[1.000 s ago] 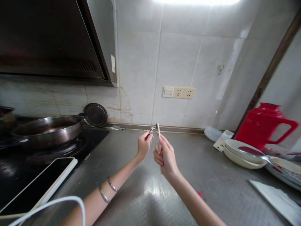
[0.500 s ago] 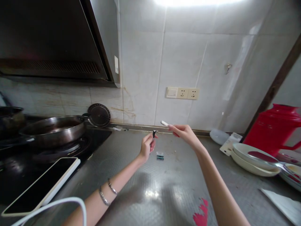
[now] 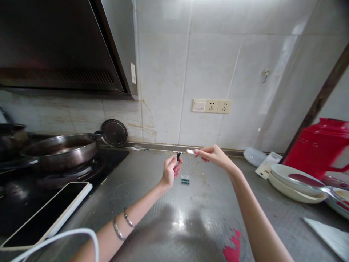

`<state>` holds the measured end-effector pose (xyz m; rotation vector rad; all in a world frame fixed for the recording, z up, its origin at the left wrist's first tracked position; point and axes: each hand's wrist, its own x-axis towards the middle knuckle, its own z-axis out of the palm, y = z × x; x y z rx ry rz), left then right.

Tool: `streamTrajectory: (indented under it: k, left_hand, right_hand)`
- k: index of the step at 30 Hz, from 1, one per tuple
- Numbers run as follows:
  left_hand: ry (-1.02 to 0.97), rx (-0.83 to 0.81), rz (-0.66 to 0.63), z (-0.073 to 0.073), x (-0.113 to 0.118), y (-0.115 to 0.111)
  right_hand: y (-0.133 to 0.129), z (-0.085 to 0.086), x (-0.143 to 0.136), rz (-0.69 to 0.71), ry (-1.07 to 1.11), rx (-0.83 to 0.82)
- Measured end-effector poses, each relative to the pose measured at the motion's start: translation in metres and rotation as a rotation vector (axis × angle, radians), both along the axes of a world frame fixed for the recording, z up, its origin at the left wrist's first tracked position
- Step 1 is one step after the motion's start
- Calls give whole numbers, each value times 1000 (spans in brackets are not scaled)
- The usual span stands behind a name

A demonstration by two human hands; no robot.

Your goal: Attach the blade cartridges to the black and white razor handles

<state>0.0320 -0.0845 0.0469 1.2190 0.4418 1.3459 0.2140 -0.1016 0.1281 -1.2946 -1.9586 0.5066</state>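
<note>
My left hand [image 3: 169,171] is closed around a small black T-shaped piece [image 3: 178,155], whose top pokes up above the fingers. What kind of piece it is, I cannot make out. Between the fingertips of my right hand [image 3: 215,157] is a short white stick [image 3: 190,151], pointing left towards the black piece. A small gap appears to separate the two. Just below the hands, a small clear case [image 3: 185,179] with dark green strips lies on the metal counter [image 3: 152,218].
On the left, a steel pan [image 3: 62,149] sits on the black stove, with a phone [image 3: 46,214] and white cable [image 3: 87,233] nearer. At right are stacked bowls [image 3: 286,189], a red thermos [image 3: 317,145] and white paper [image 3: 327,234]. The range hood [image 3: 60,43] hangs upper left.
My right hand has lowered the white stick, which now lies closer to level and nearer the height of the black piece. My left hand stays almost where it was.
</note>
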Motion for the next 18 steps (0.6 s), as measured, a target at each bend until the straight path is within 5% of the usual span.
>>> streamTrajectory:
  k: [18]
  left_hand:
    - [22,41,-3,-5,4,-3]
  right_hand:
    - [2,-3,-5,31,3,-8]
